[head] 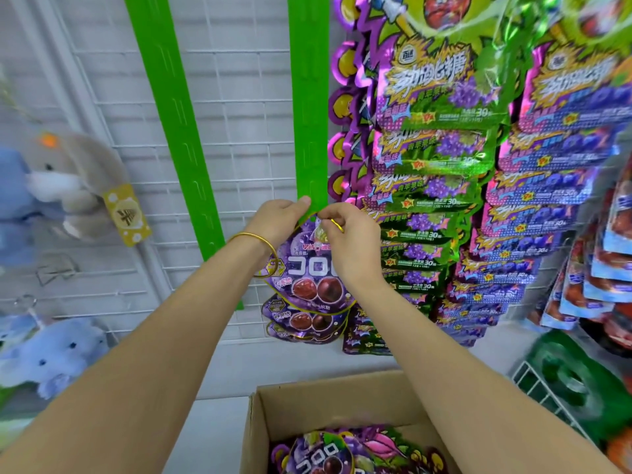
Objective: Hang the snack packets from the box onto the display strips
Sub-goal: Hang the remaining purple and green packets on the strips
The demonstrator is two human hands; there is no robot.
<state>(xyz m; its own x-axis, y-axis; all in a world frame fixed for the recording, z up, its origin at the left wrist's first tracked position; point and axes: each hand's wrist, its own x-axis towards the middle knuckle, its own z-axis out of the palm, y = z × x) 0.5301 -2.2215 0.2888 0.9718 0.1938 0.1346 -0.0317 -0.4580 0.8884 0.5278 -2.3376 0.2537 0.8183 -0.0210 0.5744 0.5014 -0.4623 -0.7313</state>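
At the centre of the frame, the person is hooking a purple packet [307,268] onto the green strip [309,114], just above the hung packets [301,319]. The left hand [278,218] is pinching the strip's lower edge, steadying it; the right hand [349,236] is pinching the packet's top. Next, the hang hole is likely needing to slip over a tab (fingers are hiding both, so whether it is already caught is unclear). The box [328,401] at the bottom, cut off by the frame edge, is holding more packets [321,453].

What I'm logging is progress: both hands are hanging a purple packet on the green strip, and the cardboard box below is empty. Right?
Not empty: the head view shows packets in the cardboard box. Left hand and right hand do hang a purple packet on the green strip.
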